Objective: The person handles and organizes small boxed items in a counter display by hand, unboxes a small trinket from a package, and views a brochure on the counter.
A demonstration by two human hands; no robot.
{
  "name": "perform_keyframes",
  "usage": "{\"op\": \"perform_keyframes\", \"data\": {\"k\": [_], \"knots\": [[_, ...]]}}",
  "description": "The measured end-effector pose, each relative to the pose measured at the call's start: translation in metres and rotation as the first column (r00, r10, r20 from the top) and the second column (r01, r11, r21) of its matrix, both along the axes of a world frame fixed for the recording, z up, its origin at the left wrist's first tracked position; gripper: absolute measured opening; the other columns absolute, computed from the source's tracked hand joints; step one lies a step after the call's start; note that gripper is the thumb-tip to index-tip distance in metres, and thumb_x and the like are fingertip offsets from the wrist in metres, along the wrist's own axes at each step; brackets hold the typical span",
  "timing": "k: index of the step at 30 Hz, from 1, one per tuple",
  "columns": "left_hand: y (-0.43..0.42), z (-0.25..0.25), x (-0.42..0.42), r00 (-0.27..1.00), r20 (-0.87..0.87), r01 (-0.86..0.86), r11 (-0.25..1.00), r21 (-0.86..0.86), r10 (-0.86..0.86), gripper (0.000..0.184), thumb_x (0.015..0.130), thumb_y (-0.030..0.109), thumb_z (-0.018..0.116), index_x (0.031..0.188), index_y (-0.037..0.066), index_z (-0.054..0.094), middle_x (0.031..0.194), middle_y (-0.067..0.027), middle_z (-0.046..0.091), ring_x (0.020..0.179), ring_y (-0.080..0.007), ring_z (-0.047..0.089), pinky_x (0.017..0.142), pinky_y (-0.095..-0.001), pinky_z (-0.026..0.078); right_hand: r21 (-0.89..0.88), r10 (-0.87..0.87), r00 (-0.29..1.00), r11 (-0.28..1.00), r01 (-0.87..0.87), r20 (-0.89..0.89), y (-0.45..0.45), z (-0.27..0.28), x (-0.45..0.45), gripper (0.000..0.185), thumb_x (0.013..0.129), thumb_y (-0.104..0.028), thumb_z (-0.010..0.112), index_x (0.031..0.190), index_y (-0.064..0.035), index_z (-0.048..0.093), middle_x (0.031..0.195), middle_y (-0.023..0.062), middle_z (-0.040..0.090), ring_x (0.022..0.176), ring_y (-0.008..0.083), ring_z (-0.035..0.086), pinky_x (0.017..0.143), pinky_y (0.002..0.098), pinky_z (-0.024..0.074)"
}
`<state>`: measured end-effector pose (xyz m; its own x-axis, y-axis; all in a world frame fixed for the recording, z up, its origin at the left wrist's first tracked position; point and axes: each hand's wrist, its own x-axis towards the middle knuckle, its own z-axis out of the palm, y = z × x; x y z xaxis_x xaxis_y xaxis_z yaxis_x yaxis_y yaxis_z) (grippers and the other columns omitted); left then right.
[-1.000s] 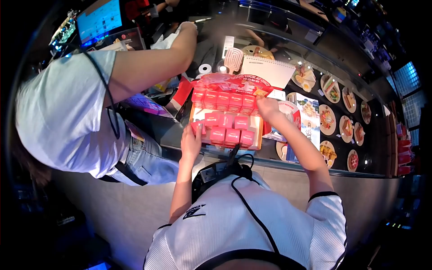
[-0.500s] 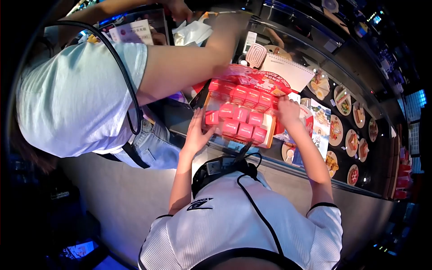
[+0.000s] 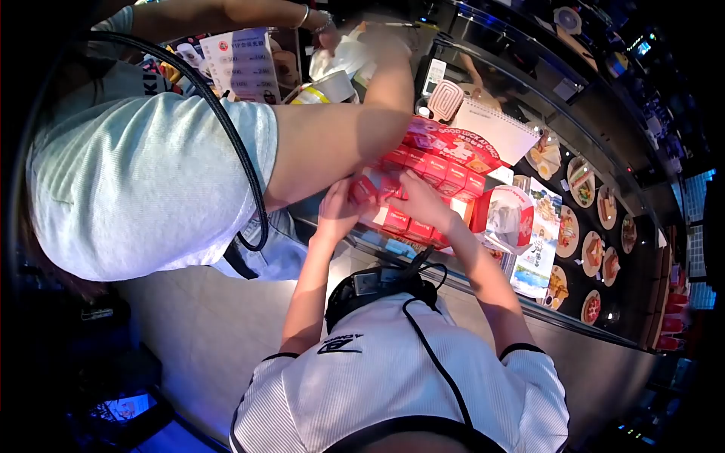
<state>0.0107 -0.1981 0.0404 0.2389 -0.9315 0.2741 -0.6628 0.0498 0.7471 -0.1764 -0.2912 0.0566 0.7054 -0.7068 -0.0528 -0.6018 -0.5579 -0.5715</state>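
The arched red header card of the display reads "GOOD LUCK AT ONCE", with what looks like "PLAYFUL!" beneath, while white lettering on the red boxes is too small to read surely. A printed price sheet shows "VIP" before Chinese characters, with "300", "100" and "240" among its figures. Dark letters "KI" stand on a pale garment at upper left, and the wearer's ribbed white shirt bears a black logo over small lettering beginning "AC".

Brightly lit in the middle, over the small glossy red boxes and the white ribbed shirt, fading to near-black around the rim, with blue glow at near left and far right. Strongly bowed toward the edges by a wide lens; small glints on the dark glass-topped counter, smeared softly around the bare forearm at far centre.
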Motion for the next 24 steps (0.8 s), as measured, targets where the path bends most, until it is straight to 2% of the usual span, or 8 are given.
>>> {"op": "perform_keyframes", "data": {"k": [1,3,6,9,14,17,20,24], "knots": [[-0.003,-0.001,0.003,1.0,0.013,-0.01,0.999,-0.044,0.01,0.053,0.065,0.016,0.077,0.11,0.001,0.055,0.102,-0.015,0.059,0.09,-0.0305,0.059,0.079,-0.034,0.048,0.084,-0.024,1.0,0.996,0.024,-0.006,-0.003,-0.002,0.003,0.052,0.078,-0.031,0.065,0.113,0.0041,0.051,0.115,0.0236,0.052,0.107,0.0379,0.052,0.089,0.0434,0.044],[-0.008,-0.003,0.007,0.999,0.036,-0.026,0.991,-0.13,0.03,0.053,0.065,0.018,0.078,0.11,0.0,0.055,0.101,-0.0158,0.059,0.09,-0.0294,0.059,0.078,-0.0337,0.049,0.119,-0.038,0.999,0.992,0.036,0.011,-0.006,-0.001,0.003,0.056,0.075,-0.034,0.067,0.112,0.0045,0.052,0.112,0.024,0.054,0.106,0.0382,0.053,0.089,0.0433,0.044],[-0.016,-0.003,0.006,0.999,-0.036,-0.031,0.996,-0.082,0.028,0.054,0.065,0.02,0.079,0.108,-0.001,0.056,0.098,-0.0161,0.059,0.088,-0.0288,0.06,0.077,-0.0337,0.049,0.17,-0.083,0.996,0.982,0.079,0.019,-0.007,-0.004,0.0,0.059,0.073,-0.037,0.069,0.111,0.0042,0.053,0.109,0.0237,0.057,0.104,0.0376,0.055,0.089,0.0427,0.0441],[-0.029,-0.012,-0.002,0.997,0.001,-0.079,0.983,-0.163,0.081,0.054,0.064,0.02,0.079,0.108,0.0,0.056,0.096,-0.0155,0.058,0.086,-0.0287,0.06,0.076,-0.0332,0.049,0.179,-0.106,0.994,0.979,0.1,0.025,-0.011,-0.006,0.0,0.06,0.07,-0.038,0.07,0.111,0.0027,0.055,0.108,0.0229,0.06,0.103,0.0359,0.057,0.089,0.0421,0.0444],[-0.042,-0.012,-0.02,0.97,-0.067,-0.232,0.973,0.021,0.233,0.048,0.073,0.032,0.072,0.108,0.004,0.055,0.103,-0.0193,0.054,0.093,-0.0384,0.057,0.078,-0.0426,0.048,0.141,-0.135,0.991,0.98,0.136,-0.022,-0.007,0.01,0.0,0.059,0.068,-0.035,0.07,0.112,0.0019,0.056,0.107,0.0229,0.06,0.102,0.036,0.058,0.089,0.0427,0.0449],[-0.05,-0.026,-0.022,0.963,-0.05,-0.264,0.964,-0.021,0.263,0.053,0.072,0.031,0.073,0.112,0.003,0.052,0.106,-0.0194,0.052,0.094,-0.0387,0.057,0.078,-0.0424,0.048,0.135,-0.191,0.982,0.972,0.19,-0.009,-0.011,0.001,0.0,0.057,0.068,-0.032,0.07,0.111,0.0016,0.056,0.107,0.023,0.06,0.102,0.0361,0.058,0.089,0.0428,0.0451],[-0.051,-0.027,-0.02,0.976,0.003,-0.216,0.972,-0.094,0.217,0.06,0.071,0.028,0.075,0.117,0.001,0.048,0.11,-0.0199,0.048,0.094,-0.039,0.056,0.078,-0.0421,0.048,0.136,-0.205,0.979,0.97,0.201,0.019,-0.01,0.003,0.001,0.056,0.068,-0.03,0.069,0.112,0.0014,0.055,0.107,0.0233,0.06,0.102,0.0362,0.057,0.089,0.0428,0.0451],[-0.049,-0.03,-0.011,0.99,-0.062,-0.133,0.986,-0.102,0.127,0.062,0.068,0.021,0.077,0.118,-0.001,0.047,0.11,-0.0194,0.048,0.1,-0.0371,0.053,0.084,-0.0399,0.046,0.111,-0.215,0.973,0.972,0.206,0.08,-0.013,-0.01,0.0,0.057,0.068,-0.031,0.069,0.113,0.0013,0.054,0.107,0.0231,0.06,0.102,0.0363,0.057,0.088,0.0428,0.0452]]}}
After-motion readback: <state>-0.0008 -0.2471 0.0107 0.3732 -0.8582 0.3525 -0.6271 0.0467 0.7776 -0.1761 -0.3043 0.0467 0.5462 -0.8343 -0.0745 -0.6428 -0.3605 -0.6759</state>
